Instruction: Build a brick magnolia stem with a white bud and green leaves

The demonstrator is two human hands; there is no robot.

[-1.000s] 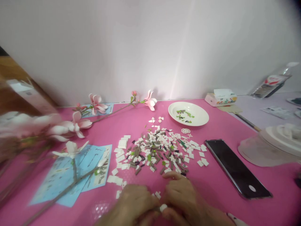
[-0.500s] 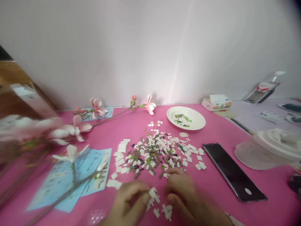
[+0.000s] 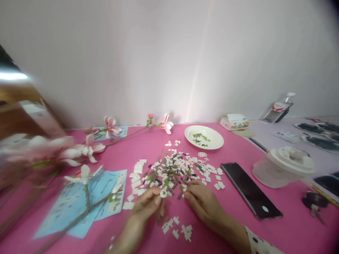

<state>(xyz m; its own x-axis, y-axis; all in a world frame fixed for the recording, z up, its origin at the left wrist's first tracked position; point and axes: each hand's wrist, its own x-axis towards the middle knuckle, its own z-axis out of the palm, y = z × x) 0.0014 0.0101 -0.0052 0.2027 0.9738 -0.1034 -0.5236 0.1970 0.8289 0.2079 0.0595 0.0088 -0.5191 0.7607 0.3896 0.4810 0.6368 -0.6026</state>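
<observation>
My left hand (image 3: 148, 204) pinches a small round white piece (image 3: 163, 193) between thumb and finger. A brownish stick-like shape hangs blurred below its fingers. My right hand (image 3: 200, 199) rests at the near right edge of the pile of small white, brown and green pieces (image 3: 174, 169); its fingers are bent and partly hidden, and whether they hold anything is unclear. Several small white pieces (image 3: 186, 231) lie on the pink table between my forearms.
Blue instruction sheets (image 3: 106, 181) and flower branches (image 3: 90, 206) lie left. Behind the pile stands a white plate (image 3: 218, 139) with green bits. A phone (image 3: 250, 190), lidded tub (image 3: 270, 173), tissue pack (image 3: 235, 121), bottle (image 3: 277, 111) and keys (image 3: 315, 201) are on the right.
My left hand has moved up toward the pile, and a round white piece now shows in its pinch. My right hand has moved slightly up to the pile's edge. The view has shifted right.
</observation>
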